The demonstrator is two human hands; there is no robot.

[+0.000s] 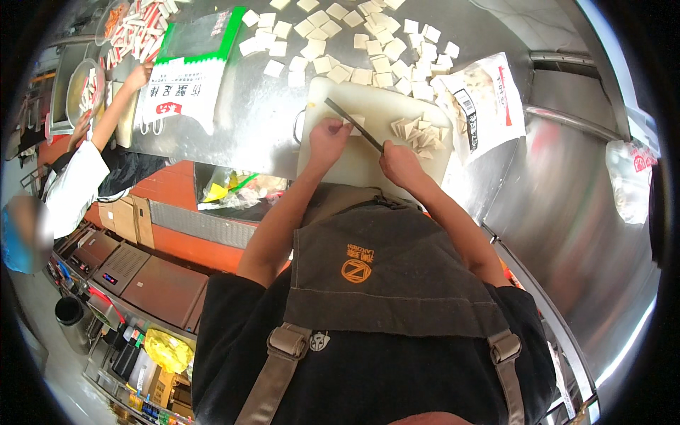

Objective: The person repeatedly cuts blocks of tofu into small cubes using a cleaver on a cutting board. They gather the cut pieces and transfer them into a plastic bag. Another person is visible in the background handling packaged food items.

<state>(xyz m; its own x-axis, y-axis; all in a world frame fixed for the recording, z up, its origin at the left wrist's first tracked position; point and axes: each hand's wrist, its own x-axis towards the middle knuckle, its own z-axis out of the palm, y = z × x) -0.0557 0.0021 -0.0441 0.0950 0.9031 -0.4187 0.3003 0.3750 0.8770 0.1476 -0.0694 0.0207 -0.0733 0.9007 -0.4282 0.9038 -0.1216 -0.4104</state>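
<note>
On a pale cutting board (327, 89), my left hand (329, 140) is closed, its curled fingers at the edge of a pale square slice (359, 121). My right hand (401, 166) grips the handle of a knife (352, 122). Its narrow dark blade slants up and left across the board, close by my left fingertips and over the slice. A heap of pale triangular pieces (421, 134) lies on the right part of the board. Many whole pale square slices (316, 48) are spread over the metal table beyond the board.
A white plastic bag (482, 106) lies right of the board. At left are a green-and-white bag (185, 85), a pile of red-and-white crab sticks (138, 32) and bowls. Another person's hand (139, 76) reaches in there. The metal table (251, 131) has its front edge before me.
</note>
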